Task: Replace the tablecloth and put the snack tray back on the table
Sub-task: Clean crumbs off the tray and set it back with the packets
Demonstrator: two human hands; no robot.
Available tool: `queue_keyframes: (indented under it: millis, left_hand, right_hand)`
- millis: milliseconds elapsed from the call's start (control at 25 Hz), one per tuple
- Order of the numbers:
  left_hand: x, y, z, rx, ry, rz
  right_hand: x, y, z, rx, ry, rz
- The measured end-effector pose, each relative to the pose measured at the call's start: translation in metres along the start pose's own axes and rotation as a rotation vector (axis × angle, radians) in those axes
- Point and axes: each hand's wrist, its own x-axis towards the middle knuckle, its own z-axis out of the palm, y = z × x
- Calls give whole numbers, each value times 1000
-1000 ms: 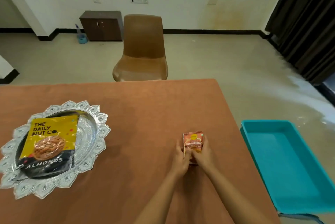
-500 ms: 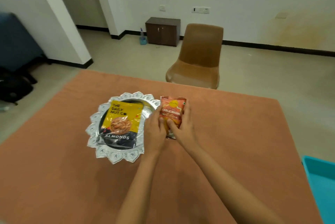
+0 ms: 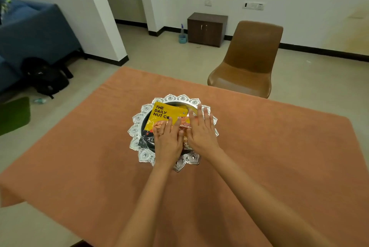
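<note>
A: Both hands are over the silver tray (image 3: 137, 127), which sits mid-table on the orange tablecloth (image 3: 269, 147). The small orange snack packet (image 3: 184, 126) lies in the tray, mostly hidden under the fingers.

B: It sits right between the two hands, partly over the yellow almond bag (image 3: 164, 116) that fills the tray's left half.

A: Around it? A brown chair (image 3: 247, 61) stands at the far edge of the table, a dark cabinet (image 3: 206, 29) against the wall with a blue spray bottle (image 3: 182, 36) beside it, and a blue sofa (image 3: 30, 33) off to the left.

B: Nothing sits between the hands and the tray. Only the hands themselves block the view of the packet.

A: Left hand (image 3: 169, 141): fingers stretched and close together, lying flat across the almond bag and the packet's edge.

B: Right hand (image 3: 201, 131): fingers spread wide and straight, palm down over the packet. It is pressing or hovering, not grasping, and whether it actually touches I cannot tell.
</note>
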Motion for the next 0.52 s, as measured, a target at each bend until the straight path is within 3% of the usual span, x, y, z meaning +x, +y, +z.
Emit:
queue_keyframes:
  millis: [80, 160, 360, 440, 520]
  left_hand:
    - [-4, -4, 9, 171, -78, 54]
    - [0, -7, 13, 270, -118, 63]
    - [14, -6, 8, 365, -219, 75]
    - [12, -1, 5, 242, -147, 18]
    - [-8, 16, 6, 86, 122, 71]
  right_hand:
    - [7, 7, 0, -80, -108, -147]
    - [13, 15, 1, -160, -233, -141]
    - [25, 22, -1, -186, -245, -113]
    - [16, 23, -6, -58, -162, -121]
    - [-7, 33, -11, 132, 33, -53]
